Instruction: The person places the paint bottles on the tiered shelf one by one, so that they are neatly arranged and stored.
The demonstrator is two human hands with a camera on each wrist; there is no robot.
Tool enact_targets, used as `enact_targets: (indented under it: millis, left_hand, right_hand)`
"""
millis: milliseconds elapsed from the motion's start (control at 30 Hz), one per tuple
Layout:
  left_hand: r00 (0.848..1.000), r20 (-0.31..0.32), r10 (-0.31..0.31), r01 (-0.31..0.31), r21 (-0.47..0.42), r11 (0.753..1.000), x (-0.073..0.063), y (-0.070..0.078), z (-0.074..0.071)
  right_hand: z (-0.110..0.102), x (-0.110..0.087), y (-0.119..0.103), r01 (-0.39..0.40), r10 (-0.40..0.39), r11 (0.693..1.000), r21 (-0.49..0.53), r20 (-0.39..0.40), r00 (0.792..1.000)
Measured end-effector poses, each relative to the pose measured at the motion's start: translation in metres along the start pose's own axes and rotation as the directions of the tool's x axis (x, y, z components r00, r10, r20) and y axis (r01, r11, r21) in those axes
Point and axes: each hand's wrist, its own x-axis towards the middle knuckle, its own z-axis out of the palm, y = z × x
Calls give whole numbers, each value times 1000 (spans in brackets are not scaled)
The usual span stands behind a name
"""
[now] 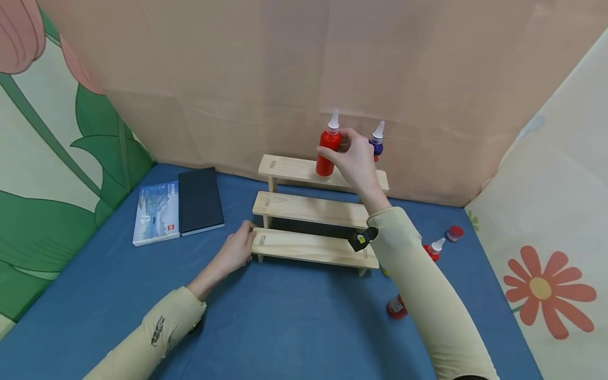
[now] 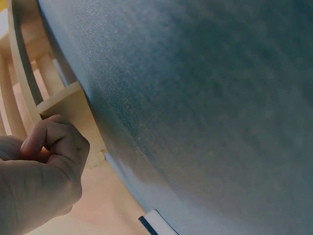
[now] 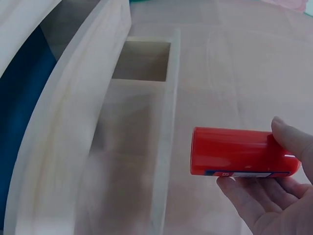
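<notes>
A three-tier wooden stand [image 1: 313, 210] sits in the middle of the blue table. My right hand [image 1: 357, 161] holds a red squeeze bottle [image 1: 326, 158] with a white pointed nozzle, upright and close over the top tier. In the right wrist view, thumb and fingers wrap the red bottle [image 3: 234, 152] near its upper part. My left hand [image 1: 239, 244] grips the left end of the lowest tier; the left wrist view has its curled fingers [image 2: 61, 139] at the stand's end. A purple bottle [image 1: 376, 146] with a white nozzle stands toward the top tier's right end, partly hidden by my right hand.
Right of the stand, beside and partly behind my right sleeve, are a red bottle with white nozzle [image 1: 434, 249], a small red-lidded jar [image 1: 454, 233] and another red container [image 1: 397, 307]. A blue-white book [image 1: 157, 214] and a black notebook [image 1: 200, 200] lie at left. A beige-covered wall rises behind.
</notes>
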Motion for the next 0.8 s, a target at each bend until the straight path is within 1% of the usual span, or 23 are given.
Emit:
enact_targets:
  millis: [200,333,633,800]
  left_hand:
    - [1000,2,11,-11,2,1000,-2,1,3]
    - [1000,5,12,-12,10,1000,-3,2,2]
    - [1000,-2,2,-2,32,999,-2,4,0]
    - [1000,5,9,-9,37,999,-1,2,0]
  right_hand:
    - [7,3,12,-29,29,1000,-10,-2,1000]
    - [12,4,17,-18,18,1000,-22,-11,1000]
    - [16,4,17,2,-3,999,-42,-23,1000]
    - [15,2,16,4,-5,999,-42,-23,1000]
